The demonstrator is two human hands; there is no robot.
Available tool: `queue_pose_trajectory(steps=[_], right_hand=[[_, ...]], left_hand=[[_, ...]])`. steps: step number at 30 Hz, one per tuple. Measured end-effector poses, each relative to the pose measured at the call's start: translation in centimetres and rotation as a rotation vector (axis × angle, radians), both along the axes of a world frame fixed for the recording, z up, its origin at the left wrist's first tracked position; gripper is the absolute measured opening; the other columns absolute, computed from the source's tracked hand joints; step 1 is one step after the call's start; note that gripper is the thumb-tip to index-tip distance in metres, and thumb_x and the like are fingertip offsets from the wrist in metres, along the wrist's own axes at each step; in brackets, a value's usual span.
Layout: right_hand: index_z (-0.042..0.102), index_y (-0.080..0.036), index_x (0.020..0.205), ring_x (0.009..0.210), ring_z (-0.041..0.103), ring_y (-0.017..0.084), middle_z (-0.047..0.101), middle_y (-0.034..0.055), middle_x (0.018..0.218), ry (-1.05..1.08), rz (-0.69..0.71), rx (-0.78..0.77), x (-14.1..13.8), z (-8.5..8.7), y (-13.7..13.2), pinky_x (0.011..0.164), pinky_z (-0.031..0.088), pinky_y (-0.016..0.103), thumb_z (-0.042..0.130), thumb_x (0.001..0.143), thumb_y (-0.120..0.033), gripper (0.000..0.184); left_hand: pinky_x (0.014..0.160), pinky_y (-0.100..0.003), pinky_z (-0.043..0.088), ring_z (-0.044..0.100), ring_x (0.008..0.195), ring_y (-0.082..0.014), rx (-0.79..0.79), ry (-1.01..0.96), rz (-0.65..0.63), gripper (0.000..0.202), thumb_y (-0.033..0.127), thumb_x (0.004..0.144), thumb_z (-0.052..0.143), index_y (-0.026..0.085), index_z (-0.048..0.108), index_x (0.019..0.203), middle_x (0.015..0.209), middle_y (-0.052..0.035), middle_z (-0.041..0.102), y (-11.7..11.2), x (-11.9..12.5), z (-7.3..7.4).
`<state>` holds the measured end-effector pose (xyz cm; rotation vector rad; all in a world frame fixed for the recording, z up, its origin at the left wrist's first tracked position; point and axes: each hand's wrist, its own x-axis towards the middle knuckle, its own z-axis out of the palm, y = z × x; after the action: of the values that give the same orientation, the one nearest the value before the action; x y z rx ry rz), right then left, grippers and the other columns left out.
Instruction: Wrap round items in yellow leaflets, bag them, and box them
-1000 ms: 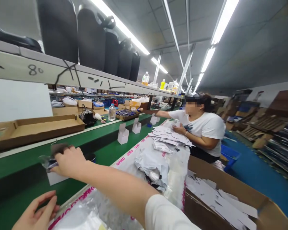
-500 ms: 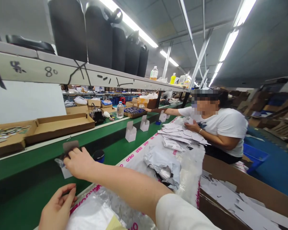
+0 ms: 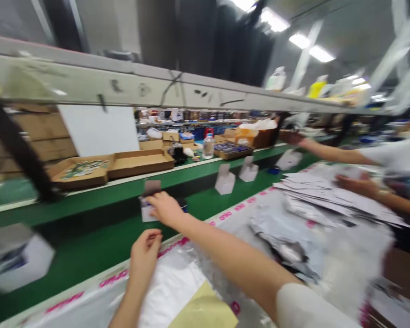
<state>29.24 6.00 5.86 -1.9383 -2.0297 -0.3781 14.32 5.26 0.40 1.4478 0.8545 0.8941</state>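
Observation:
My right hand (image 3: 166, 208) is at a small white box (image 3: 146, 214) with its flap up, on the green conveyor belt. Its fingers are closed at the box's rim and partly cover the opening. Just behind that hand, a dark round item with a blue side (image 3: 182, 204) shows in part. Nearer to me, my left hand (image 3: 145, 248) is held with its fingers curled in to the thumb, and nothing shows in it. Below it lie white plastic bags (image 3: 172, 284) and a yellow sheet (image 3: 205, 310) on the printed plastic cover.
More open white boxes (image 3: 224, 180) stand along the belt, one at left (image 3: 23, 262) with something inside. Shallow cardboard trays (image 3: 141, 163) and a clear bottle (image 3: 208, 146) line the far side. A shelf edge (image 3: 205, 94) runs overhead. A co-worker's arm (image 3: 335, 152) reaches over at right.
The view has swung left, so the scene sits further right and another box shows at left. My right hand stays at its box. The co-worker's hand has lifted a white box off the belt.

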Motion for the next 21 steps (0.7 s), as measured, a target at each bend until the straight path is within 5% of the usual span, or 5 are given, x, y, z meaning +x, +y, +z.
queue_pose_trajectory(steps=[12,17,21], right_hand=[[0.056,-0.021,0.137,0.125,0.047,0.029,0.061,0.012,0.136,0.005,0.08,0.024,-2.1,-1.8,1.0,0.09,0.053,0.045,0.058,0.098,-0.022,0.039],[0.06,-0.014,0.126,0.115,0.053,0.028,0.068,0.0121,0.119,-0.082,0.078,0.032,-2.6,-1.2,1.4,0.111,0.032,0.068,0.053,0.102,-0.023,0.027],[0.064,-0.02,0.117,0.118,0.051,0.023,0.068,0.0041,0.118,-0.225,0.118,-0.017,-3.0,-0.4,1.4,0.116,0.029,0.067,0.049,0.105,-0.025,0.02]], left_hand=[[0.056,-0.025,0.043,0.056,0.058,-0.0141,-0.013,-0.021,0.024,0.033,0.045,0.066,0.065,0.016,0.067,0.082,0.069,-0.0039,0.068,0.3,-0.1,-1.5],[0.061,-0.028,0.048,0.061,0.063,-0.0175,-0.037,-0.026,0.005,0.036,0.049,0.06,0.068,0.016,0.066,0.077,0.071,-0.006,0.07,0.6,-0.5,-0.9],[0.07,-0.033,0.054,0.068,0.073,-0.0233,-0.1,0.016,0.025,0.047,0.052,0.048,0.075,0.017,0.067,0.079,0.078,-0.0074,0.073,0.7,-0.9,0.0]])
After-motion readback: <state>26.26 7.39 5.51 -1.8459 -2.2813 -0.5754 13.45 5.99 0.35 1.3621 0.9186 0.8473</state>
